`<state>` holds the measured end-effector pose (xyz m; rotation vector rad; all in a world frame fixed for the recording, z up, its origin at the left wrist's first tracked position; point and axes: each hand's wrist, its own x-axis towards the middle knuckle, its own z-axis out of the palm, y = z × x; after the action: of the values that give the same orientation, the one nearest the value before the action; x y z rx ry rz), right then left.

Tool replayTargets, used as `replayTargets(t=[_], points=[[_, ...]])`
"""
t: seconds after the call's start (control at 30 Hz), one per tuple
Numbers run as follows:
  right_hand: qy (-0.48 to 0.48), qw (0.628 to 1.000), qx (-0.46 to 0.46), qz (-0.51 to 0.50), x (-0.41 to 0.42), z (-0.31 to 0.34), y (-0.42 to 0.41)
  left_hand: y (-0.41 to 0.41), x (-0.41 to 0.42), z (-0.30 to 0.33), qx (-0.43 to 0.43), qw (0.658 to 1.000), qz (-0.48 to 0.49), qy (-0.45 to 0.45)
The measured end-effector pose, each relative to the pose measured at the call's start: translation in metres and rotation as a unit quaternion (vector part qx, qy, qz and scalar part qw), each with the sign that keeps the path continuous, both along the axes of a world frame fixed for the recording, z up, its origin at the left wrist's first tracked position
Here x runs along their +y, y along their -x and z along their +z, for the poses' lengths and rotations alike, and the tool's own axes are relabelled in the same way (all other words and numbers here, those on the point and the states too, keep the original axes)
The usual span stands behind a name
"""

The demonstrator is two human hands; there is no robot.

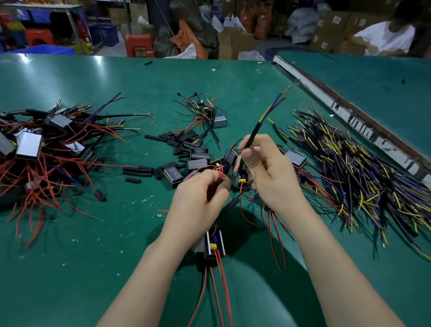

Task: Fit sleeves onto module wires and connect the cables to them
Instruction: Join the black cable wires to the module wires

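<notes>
Near the bench's front edge, the left hand (201, 194) pinches red wires, its fingers curled round them, while the right hand (269, 173) grips a black cable (255, 132) that rises tilted toward the far right. A module (213, 244) hangs between the forearms. Black sleeves (177, 140) lie at mid-bench, a tangled module heap (27, 149) toward the left edge, loose cables (358, 174) toward the right. Cartons (333, 26) and crates stand beyond the green bench (85, 258).

A black cable (254, 129) is gripped upright in the right hand (266, 168) — red wires (219, 175) are pinched by the left hand (201, 194).
</notes>
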<state>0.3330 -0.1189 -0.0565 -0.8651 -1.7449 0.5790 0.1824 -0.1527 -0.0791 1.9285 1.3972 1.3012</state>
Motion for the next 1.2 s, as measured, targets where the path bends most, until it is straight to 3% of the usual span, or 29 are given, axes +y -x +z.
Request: replayTargets(t=[0.1, 0.27, 0.4, 0.57, 0.77, 0.83, 0.93, 1.03, 1.2], points=[[-0.019, 0.999, -0.032, -0.035, 0.001, -0.004, -0.001, -0.002, 0.001, -0.001, 0.04, 0.999, 0.023, -0.025], [-0.001, 0.999, 0.0, -0.037, 0.0, -0.002, 0.002, -0.007, 0.001, -0.003, 0.019, 0.999, 0.043, -0.002], [0.031, 0.995, 0.049, -0.077, -0.001, -0.003, 0.004, -0.008, -0.001, 0.001, 0.007, 0.998, 0.038, -0.05], [0.052, 0.995, 0.04, -0.077, -0.002, -0.004, 0.008, -0.006, -0.002, 0.003, 0.032, 0.993, 0.053, -0.103], [0.089, 0.99, 0.093, -0.055, -0.004, 0.001, 0.008, -0.004, -0.004, 0.008, 0.002, 0.998, 0.012, -0.065], [0.077, 0.994, 0.075, -0.035, -0.004, 0.003, 0.006, -0.005, -0.004, 0.008, -0.023, 0.999, 0.008, -0.046], [0.075, 0.997, 0.006, -0.024, -0.004, 0.005, 0.003, -0.006, -0.003, 0.006, 0.018, 0.999, 0.008, -0.044], [0.123, 0.992, -0.015, 0.01, -0.005, 0.009, 0.0, -0.005, -0.002, 0.003, 0.049, 0.998, 0.0, -0.039], [0.278, 0.952, 0.053, 0.114, -0.006, 0.008, -0.003, -0.007, -0.002, 0.004, 0.002, 1.0, -0.008, 0.0]])
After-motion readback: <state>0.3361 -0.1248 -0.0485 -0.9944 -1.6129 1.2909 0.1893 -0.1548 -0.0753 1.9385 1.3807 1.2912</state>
